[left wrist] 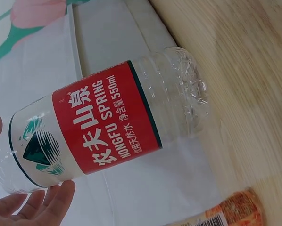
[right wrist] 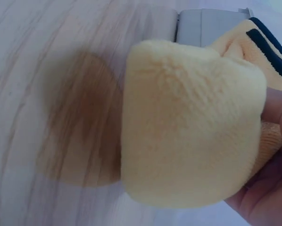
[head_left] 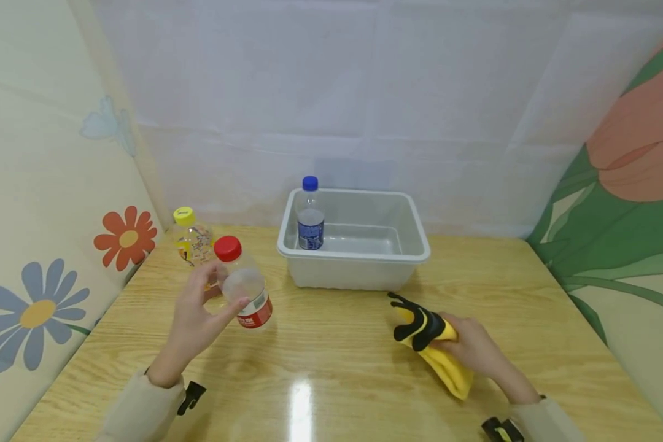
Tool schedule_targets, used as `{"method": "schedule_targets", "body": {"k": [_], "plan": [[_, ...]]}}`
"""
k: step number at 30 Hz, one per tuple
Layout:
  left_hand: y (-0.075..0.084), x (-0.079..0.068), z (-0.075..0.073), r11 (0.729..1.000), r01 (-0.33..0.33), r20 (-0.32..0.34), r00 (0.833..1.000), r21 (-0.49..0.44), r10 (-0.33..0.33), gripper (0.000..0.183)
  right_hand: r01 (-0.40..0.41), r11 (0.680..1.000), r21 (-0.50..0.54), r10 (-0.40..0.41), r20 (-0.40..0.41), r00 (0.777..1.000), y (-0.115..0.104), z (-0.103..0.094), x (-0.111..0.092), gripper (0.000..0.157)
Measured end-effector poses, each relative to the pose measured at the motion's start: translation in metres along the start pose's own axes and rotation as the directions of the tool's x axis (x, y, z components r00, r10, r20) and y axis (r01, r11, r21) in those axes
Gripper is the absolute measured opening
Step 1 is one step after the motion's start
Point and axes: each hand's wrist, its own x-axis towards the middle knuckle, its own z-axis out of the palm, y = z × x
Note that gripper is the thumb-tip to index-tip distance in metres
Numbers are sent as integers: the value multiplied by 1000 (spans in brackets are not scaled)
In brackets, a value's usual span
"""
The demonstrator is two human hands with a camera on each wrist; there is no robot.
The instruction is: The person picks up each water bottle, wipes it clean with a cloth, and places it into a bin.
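My left hand [head_left: 196, 313] grips a clear water bottle [head_left: 245, 285] with a red cap, its fingers and thumb around the upper part. The left wrist view shows the bottle's red and white label [left wrist: 105, 117] and its clear ribbed base; whether the base touches the table cannot be told. On the right, my right hand [head_left: 472, 347] holds a bunched yellow cloth [head_left: 447, 362] with black edging above the table. Up close in the right wrist view, the fluffy folded cloth [right wrist: 193, 127] hides part of the fingers [right wrist: 277, 106]. Behind the left hand stands a bottle with a yellow cap [head_left: 185, 216], partly covered.
A light grey plastic bin [head_left: 353, 270] stands at the back middle of the wooden table [head_left: 331, 344]. Inside its left end is a clear bottle with a blue cap and blue label [head_left: 310, 234]. A white sheet [head_left: 331, 92] hangs behind, with flower-patterned panels [head_left: 38, 313] at both sides.
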Motion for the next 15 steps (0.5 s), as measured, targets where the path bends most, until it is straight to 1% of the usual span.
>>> {"method": "schedule_targets", "body": {"k": [3, 7, 11, 15], "plan": [[-12, -2, 7, 1000, 2, 24, 1000, -26, -1, 66, 4, 999, 33, -3, -39, 999, -2, 0, 1, 37], [-22, -3, 17, 999, 31, 73, 997, -38, -29, 69, 38, 996, 82, -30, -100, 995, -5, 0, 3, 35], [-23, -4, 27, 996, 66, 128, 990, -68, -57, 68, 30, 994, 104, -15, -142, 990, -11, -1, 5, 35], [-20, -4, 40, 990, 81, 173, 983, -115, -60, 67, 18, 995, 98, 0, -176, 984, -18, -3, 9, 34]]}}
